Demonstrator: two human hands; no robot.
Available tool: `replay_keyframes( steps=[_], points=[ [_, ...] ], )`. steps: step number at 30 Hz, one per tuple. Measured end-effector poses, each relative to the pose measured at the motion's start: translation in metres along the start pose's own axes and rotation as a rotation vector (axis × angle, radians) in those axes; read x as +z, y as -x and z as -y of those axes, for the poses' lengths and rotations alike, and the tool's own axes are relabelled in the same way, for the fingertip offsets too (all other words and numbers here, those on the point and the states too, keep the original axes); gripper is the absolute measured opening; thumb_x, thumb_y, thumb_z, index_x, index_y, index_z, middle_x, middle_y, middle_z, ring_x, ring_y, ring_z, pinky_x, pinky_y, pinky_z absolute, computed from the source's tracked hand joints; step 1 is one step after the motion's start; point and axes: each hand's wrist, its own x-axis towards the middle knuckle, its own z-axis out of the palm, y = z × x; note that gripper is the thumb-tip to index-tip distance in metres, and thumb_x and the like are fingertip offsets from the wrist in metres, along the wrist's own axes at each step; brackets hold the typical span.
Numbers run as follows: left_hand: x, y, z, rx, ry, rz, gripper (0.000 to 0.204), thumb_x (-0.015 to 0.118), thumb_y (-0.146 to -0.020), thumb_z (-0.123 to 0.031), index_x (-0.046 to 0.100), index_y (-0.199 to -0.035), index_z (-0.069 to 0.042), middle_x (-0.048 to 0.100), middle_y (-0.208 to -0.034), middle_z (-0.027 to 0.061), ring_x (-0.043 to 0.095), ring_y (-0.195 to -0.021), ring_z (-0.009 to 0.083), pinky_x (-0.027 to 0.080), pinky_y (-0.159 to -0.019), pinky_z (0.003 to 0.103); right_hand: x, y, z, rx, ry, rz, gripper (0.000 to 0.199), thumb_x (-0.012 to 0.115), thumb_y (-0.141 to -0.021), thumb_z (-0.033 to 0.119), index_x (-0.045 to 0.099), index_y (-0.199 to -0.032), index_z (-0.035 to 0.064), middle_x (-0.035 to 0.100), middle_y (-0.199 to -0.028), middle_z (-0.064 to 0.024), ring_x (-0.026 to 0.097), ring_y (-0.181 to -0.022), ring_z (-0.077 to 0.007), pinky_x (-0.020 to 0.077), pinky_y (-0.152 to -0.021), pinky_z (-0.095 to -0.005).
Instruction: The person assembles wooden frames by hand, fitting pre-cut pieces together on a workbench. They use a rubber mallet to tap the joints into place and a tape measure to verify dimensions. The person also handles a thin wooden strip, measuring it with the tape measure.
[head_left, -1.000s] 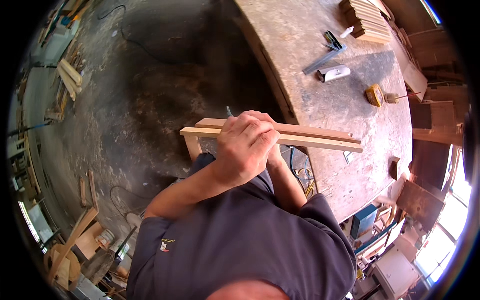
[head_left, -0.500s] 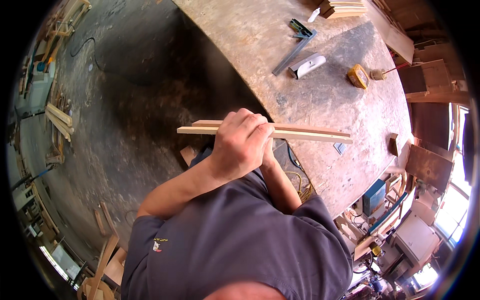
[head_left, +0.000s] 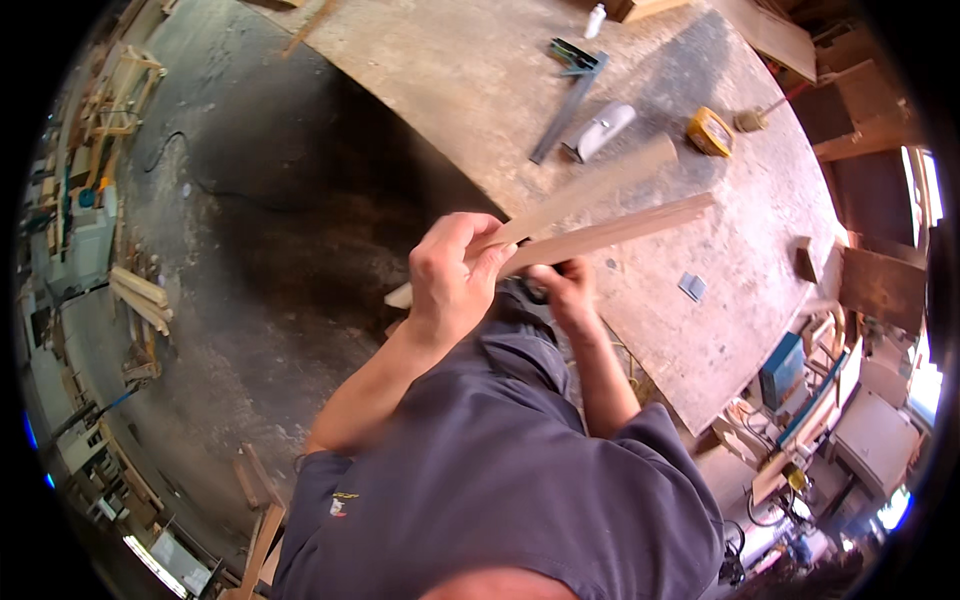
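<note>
Two thin wooden strips spread apart in a V over the corner of the workbench. The farther wooden strip [head_left: 610, 182] is tilted up to the right, and the nearer wooden strip [head_left: 625, 230] lies below it. My left hand [head_left: 447, 278] is closed round both near their left part, thumb on top. Against the underside of the nearer strip, my right hand [head_left: 567, 293] grips with thumb and bent fingers; part of its grasp is hidden by the wood. A short pale end [head_left: 399, 297] sticks out left of my left hand.
On the workbench [head_left: 650, 330] lie a combination square [head_left: 572, 95], a grey-white rounded tool [head_left: 600, 132], a yellow tape measure [head_left: 710, 132], a pot with a brush [head_left: 750, 120], a small white bottle [head_left: 595, 20] and a blue-grey pad [head_left: 692, 287]. Loose wood [head_left: 140, 298] lies at left.
The two strips lay nearly parallel and level; now they fan apart, their right ends raised away from me. My right hand has come out from behind my left and moved right.
</note>
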Motion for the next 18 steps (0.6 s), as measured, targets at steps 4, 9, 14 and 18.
replay_keyframes(
  steps=[4,9,14,18],
  points=[
    [-0.007,-0.013,0.013,-0.434,0.391,0.08,0.012,0.065,-0.096,-0.007,0.059,-0.102,0.001,0.072,-0.091,0.0128,0.069,-0.071,0.017,0.057,-0.065,0.032,-0.07,-0.013,-0.008,-0.009,0.223,-0.102,0.023,0.074,-0.089,0.012,0.069,-0.108,-0.0005,0.073,-0.094,-0.0042,0.065,-0.078,-0.0096,0.0479,-0.066,-0.0243],
    [-0.023,-0.017,0.04,-0.684,0.993,0.162,0.012,0.06,-0.1,-0.01,0.055,-0.106,-0.001,0.069,-0.094,0.0134,0.065,-0.068,0.0158,0.053,-0.059,0.031,-0.104,-0.019,0.022,0.188,0.381,-0.203,0.018,0.071,-0.091,0.013,0.068,-0.101,-0.0008,0.066,-0.083,-0.0003,0.057,-0.069,-0.0072,0.0458,-0.062,-0.0233],
    [-0.049,-0.012,0.053,-0.809,1.344,0.06,0.012,0.055,-0.102,-0.016,0.058,-0.103,-0.005,0.066,-0.089,0.0092,0.057,-0.064,0.0136,0.046,-0.055,0.027,-0.167,-0.041,0.029,0.36,0.589,-0.298,0.024,0.069,-0.094,0.024,0.067,-0.1,0.0013,0.065,-0.078,-0.0029,0.06,-0.063,-0.0102,0.048,-0.055,-0.0246],
    [-0.079,0.0,0.099,-0.832,1.58,0.049,0.013,0.056,-0.101,-0.016,0.06,-0.106,-0.004,0.064,-0.086,0.0063,0.056,-0.065,0.0115,0.046,-0.056,0.026,-0.224,-0.036,0.02,-0.079,1.064,-0.521,0.031,0.067,-0.096,0.024,0.061,-0.114,0.0006,0.066,-0.08,-0.0082,0.067,-0.069,-0.0168,0.0544,-0.059,-0.0307]
  ],
)
